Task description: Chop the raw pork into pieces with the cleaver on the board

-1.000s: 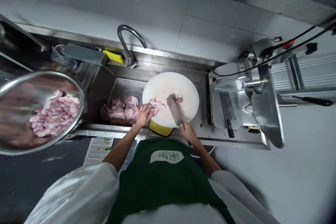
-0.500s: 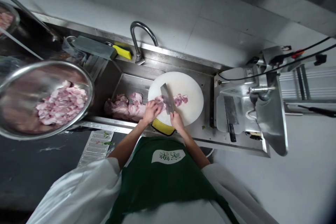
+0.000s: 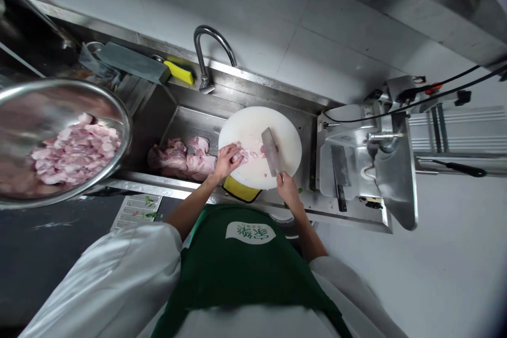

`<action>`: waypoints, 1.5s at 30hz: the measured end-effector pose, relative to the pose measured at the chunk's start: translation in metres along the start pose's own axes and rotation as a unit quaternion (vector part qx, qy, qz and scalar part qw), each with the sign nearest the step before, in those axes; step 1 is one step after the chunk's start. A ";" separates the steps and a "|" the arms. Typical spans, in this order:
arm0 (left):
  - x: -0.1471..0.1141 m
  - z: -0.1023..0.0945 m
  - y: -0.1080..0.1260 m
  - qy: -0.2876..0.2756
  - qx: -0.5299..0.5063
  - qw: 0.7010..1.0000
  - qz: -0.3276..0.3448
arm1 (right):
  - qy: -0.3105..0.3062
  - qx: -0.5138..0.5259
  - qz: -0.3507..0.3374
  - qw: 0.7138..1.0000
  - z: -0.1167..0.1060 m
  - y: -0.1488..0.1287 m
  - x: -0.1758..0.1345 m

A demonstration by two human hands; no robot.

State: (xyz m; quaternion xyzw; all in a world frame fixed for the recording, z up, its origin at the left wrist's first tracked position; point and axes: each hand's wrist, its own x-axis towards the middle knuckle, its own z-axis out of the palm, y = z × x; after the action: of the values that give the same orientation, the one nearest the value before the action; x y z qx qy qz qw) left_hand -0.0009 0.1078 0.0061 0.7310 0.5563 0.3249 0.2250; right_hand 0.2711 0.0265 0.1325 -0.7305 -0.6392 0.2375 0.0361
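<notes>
My right hand (image 3: 288, 189) is closed around the handle of a cleaver (image 3: 270, 152), its broad blade standing over the right half of a round white cutting board (image 3: 257, 119). Beside the blade lie small cut bits of raw meat, partly hidden by it. At the board's left edge, my left hand (image 3: 225, 161) grips a pale pink piece of raw meat (image 3: 249, 155), fingers bent over its near end. Larger slabs of raw meat (image 3: 180, 159) rest in the sink left of the board. A yellow cloth or pad (image 3: 241, 189) shows under the board's front edge.
A big steel bowl (image 3: 125, 140) of cut meat stands left of the sink. Behind are a faucet (image 3: 199, 58), a whetstone-like grey block (image 3: 132, 63) and a yellow-handled item (image 3: 180, 72). To the right, a meat slicer (image 3: 400, 169) holds another cleaver (image 3: 339, 169).
The cleaver has moved right along the board with my right hand, away from my left hand, to the cut bits. My left hand stays on the meat. The view has shifted slightly.
</notes>
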 end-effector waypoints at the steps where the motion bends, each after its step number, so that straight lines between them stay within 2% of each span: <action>1: -0.004 -0.003 -0.001 0.030 -0.015 0.999 -0.011 | 0.024 -0.006 0.000 1.000 -0.007 -0.013 -0.003; 3: -0.015 -0.009 -0.003 0.099 -0.035 0.993 -0.047 | 0.079 0.009 -0.010 0.997 -0.015 -0.041 -0.005; 5: -0.027 -0.013 -0.005 0.163 -0.042 0.983 -0.077 | 0.112 0.038 -0.031 0.993 -0.009 -0.065 0.001; 7: -0.034 -0.014 -0.004 0.194 -0.036 0.977 -0.080 | 0.086 0.054 -0.036 0.994 0.009 -0.082 0.015; 9: -0.033 -0.009 0.001 0.165 -0.018 0.985 -0.055 | 0.008 0.046 -0.019 0.999 0.031 -0.089 0.033; 11: -0.024 -0.001 0.006 0.086 0.011 0.996 -0.016 | -0.057 0.024 -0.007 0.998 0.049 -0.088 0.044; 13: -0.012 0.008 0.010 0.026 0.046 0.999 0.008 | -0.089 0.004 -0.013 0.996 0.057 -0.078 0.042; 14: -0.007 0.011 0.010 0.014 0.061 0.998 0.010 | -0.096 -0.006 -0.018 0.995 0.057 -0.069 0.036; 19: 0.000 0.020 0.005 0.036 0.070 0.997 -0.004 | -0.122 -0.002 -0.019 0.992 0.043 -0.003 -0.014; 22: -0.003 0.019 0.000 0.050 0.062 0.997 -0.012 | -0.126 0.037 -0.006 0.991 0.031 0.030 -0.022; 24: -0.003 0.016 0.000 0.047 0.049 0.998 -0.006 | -0.109 0.040 0.026 0.993 0.022 0.038 -0.016; 27: -0.007 0.007 0.002 0.065 -0.004 0.998 0.009 | -0.056 0.002 0.058 0.997 0.004 0.022 -0.007; 30: -0.020 -0.008 0.002 0.174 -0.057 0.983 -0.022 | 0.028 0.002 0.006 1.000 -0.016 -0.018 -0.005; 32: -0.034 -0.020 -0.002 0.255 -0.063 0.963 -0.067 | 0.112 0.039 -0.043 0.992 -0.023 -0.048 -0.004; 34: -0.050 -0.031 -0.009 0.309 -0.052 0.945 -0.098 | 0.181 0.077 -0.072 0.978 -0.018 -0.075 0.000; 35: -0.058 -0.037 -0.013 0.327 -0.043 0.938 -0.107 | 0.192 0.088 -0.078 0.974 -0.011 -0.085 0.004; 37: -0.071 -0.044 -0.020 0.341 -0.023 0.932 -0.119 | 0.141 0.084 -0.078 0.983 0.011 -0.098 0.016; 39: -0.078 -0.048 -0.022 0.337 -0.005 0.933 -0.127 | 0.020 0.053 -0.061 0.997 0.036 -0.103 0.030; 41: -0.074 -0.045 -0.019 0.311 0.000 0.943 -0.118 | -0.077 0.023 -0.040 0.996 0.057 -0.102 0.044; 43: -0.059 -0.035 -0.009 0.255 -0.006 0.964 -0.080 | -0.108 0.013 -0.036 0.993 0.069 -0.098 0.054; 45: -0.040 -0.020 0.003 0.163 -0.001 0.986 -0.026 | -0.097 0.020 -0.048 0.994 0.073 -0.093 0.060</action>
State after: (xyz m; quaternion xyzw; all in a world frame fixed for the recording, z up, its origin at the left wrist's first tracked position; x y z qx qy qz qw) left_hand -0.0202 0.0682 0.0128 0.6531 0.6040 0.4346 0.1405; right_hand 0.1611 0.0818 0.0827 -0.6715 -0.6695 0.3175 0.0000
